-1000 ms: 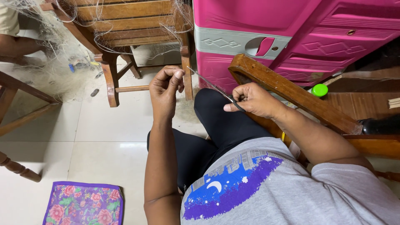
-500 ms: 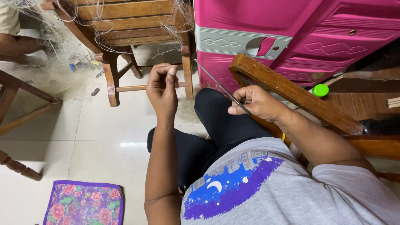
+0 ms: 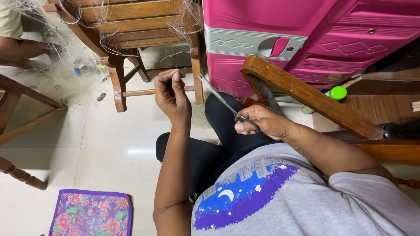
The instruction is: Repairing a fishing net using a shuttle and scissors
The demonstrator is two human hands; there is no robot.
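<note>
Scissors of grey metal, long-bladed with dark handle loops, are sitting in our right hand; we are curling its fingers through and around the loops, clamped on them, while the blades are pointing up and to the left toward our other hand. Whether the blades are slightly parted we cannot tell. Our left hand is hanging just beside the blade tips, raised above the floor, with its thumb and fingertips pinched together; something very thin may be caught between them, but it is too fine for us to make out.

Below both hands we are seeing our knees in black trousers, folded above the pale tiled floor, and our grey shirt with a blue and purple printed panel. Just past the left hand a brown wooden chair is standing, with whitish tangled fishing net draped over it and trailing onto the tiles at the left. Behind the scissors a pink plastic cabinet with a grey band is rising, and a slanted brown wooden armrest is crossing beside our right forearm. A small green round cap is lying near that rail. At the lower left a floral cloth mat with a purple border is lying flat on the floor, well apart from our hands.
</note>
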